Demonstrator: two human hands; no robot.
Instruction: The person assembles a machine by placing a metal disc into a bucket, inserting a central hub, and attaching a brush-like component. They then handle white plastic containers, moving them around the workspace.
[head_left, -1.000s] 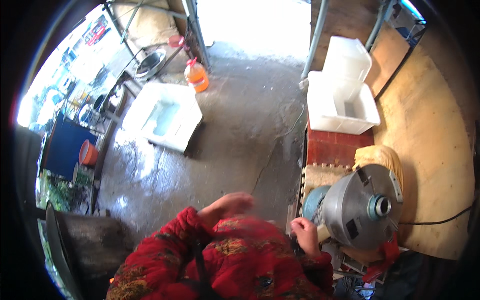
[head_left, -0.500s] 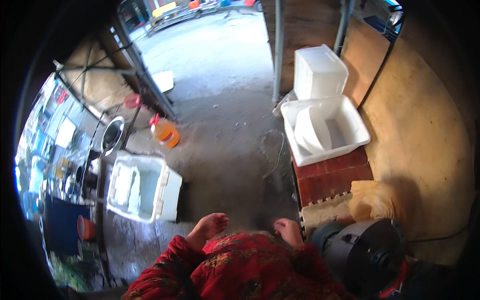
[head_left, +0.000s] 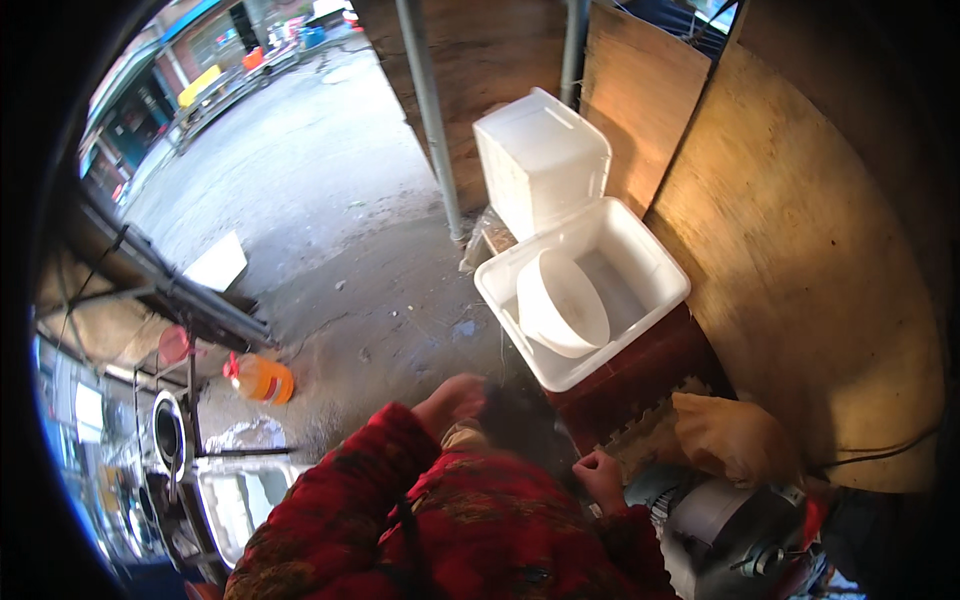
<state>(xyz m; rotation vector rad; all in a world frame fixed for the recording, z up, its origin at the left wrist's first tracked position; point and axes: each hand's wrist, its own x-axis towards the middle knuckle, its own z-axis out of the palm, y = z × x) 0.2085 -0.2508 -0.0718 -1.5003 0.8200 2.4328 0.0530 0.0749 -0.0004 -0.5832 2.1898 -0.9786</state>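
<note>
While the left hand [head_left: 456, 402] is blurring and the right hand [head_left: 601, 478] is curling loosely near the metal machine [head_left: 728, 530] (whether either is clenching, I cannot tell), neither is showing a held thing. Careful footing is probably serving best on the damp-looking floor [head_left: 350, 300]. At one o'clock from the jacket [head_left: 490, 520], the smooth white tub [head_left: 635, 252] is sitting on a reddish stand [head_left: 650, 388], a round basin [head_left: 568, 305] leaning inside.

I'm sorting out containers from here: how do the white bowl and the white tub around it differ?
The white bowl is rounded; the white tub is rectangular with rounded corners. The bowl is smaller, fitting inside the larger tub. The bowl is tipped steeply onto its side, while the tub stands upright, opening upward. Both are white, open containers.
</note>
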